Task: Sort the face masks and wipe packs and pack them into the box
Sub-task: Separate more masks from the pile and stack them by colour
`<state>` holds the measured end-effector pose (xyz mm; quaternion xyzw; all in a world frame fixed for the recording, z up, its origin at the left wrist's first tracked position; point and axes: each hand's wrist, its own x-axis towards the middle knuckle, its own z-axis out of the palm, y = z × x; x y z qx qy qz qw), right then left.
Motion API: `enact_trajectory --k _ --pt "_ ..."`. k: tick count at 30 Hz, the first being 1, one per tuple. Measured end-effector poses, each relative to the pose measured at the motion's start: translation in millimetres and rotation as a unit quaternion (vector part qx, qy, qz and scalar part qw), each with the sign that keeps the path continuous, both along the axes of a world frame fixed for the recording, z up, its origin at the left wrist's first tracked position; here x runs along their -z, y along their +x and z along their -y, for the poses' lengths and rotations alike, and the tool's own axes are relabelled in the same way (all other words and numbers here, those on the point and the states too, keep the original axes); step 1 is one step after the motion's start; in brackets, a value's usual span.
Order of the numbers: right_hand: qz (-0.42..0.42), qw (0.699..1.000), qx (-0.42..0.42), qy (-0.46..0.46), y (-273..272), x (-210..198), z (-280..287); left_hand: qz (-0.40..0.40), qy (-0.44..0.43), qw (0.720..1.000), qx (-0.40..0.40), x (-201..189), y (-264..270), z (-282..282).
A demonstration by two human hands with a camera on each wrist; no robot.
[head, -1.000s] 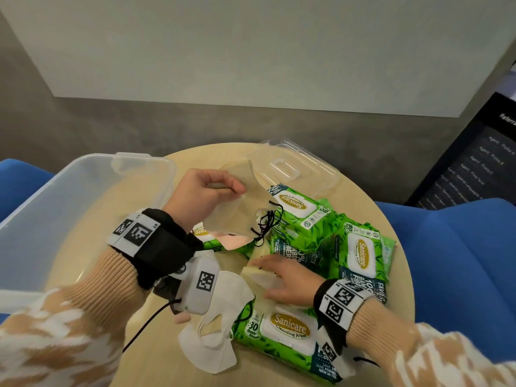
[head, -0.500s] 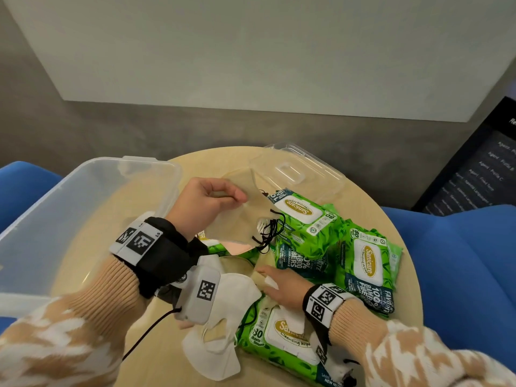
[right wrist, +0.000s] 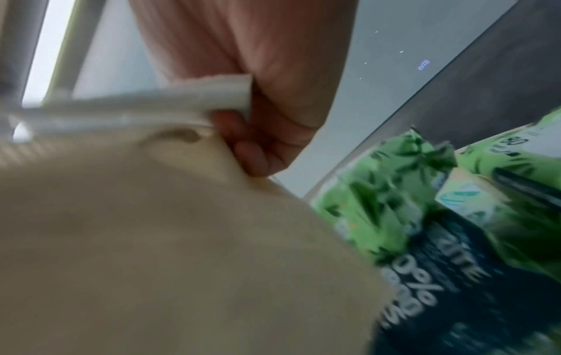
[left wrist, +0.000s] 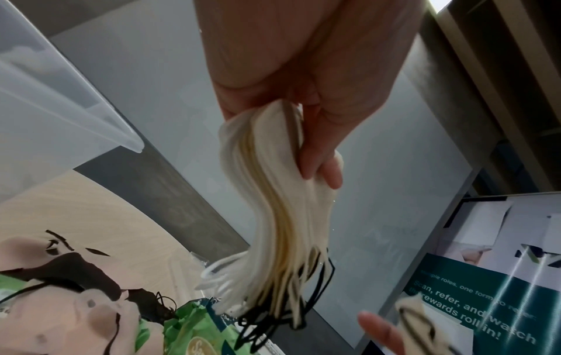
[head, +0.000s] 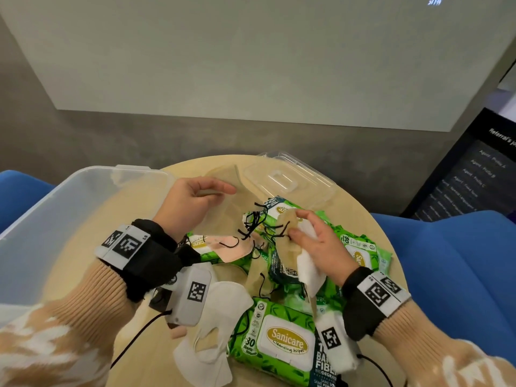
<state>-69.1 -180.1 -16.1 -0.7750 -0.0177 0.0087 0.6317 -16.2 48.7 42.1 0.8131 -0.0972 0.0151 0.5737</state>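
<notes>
Face masks first: I've got a stacked bunch of them [left wrist: 273,204] pinched in my left hand [head: 192,202], thumb on one side, fingers curled on the other, black and white ear loops dangling from the low end. That hand hangs over the far middle of the round table [head: 150,358], just right of the clear box [head: 53,219], which sits at the table's left edge w/ its open top toward me. One white mask [head: 217,325] lies flat near the front edge, partly under my left wrist camera. A pinkish mask [head: 234,247] lies mid-table on a green pack.

Right of centre, my right hand [head: 312,241] grips two more masks, one beige [head: 287,233] and one white [head: 310,263], thumb clamped across them (the right wrist view is blurred, but the fingers are clearly curled on the fabric). Both hang above the pile, close to the left hand's loops.

Wipe packs [head: 282,342] are heaped from the front edge to the right edge, approx. five or more, overlapping; can't count exactly. The clear lid [head: 287,180] lies at the far edge, behind the packs.
</notes>
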Motion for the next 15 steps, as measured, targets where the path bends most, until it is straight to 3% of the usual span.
enact_trajectory --k 4,7,15 --pt "0.027 0.999 -0.001 0.034 1.4 -16.9 -3.9 -0.011 0.044 0.996 0.077 -6.6 -11.1 14.8" --pt "0.047 0.998 -0.009 0.036 2.8 -27.2 -11.9 -0.044 0.014 0.992 0.113 -8.0 -22.5 28.9" --pt "0.055 0.997 -0.014 0.051 0.9 -46.7 -11.9 -0.021 -0.043 0.995 0.089 -12.4 -23.5 35.9"
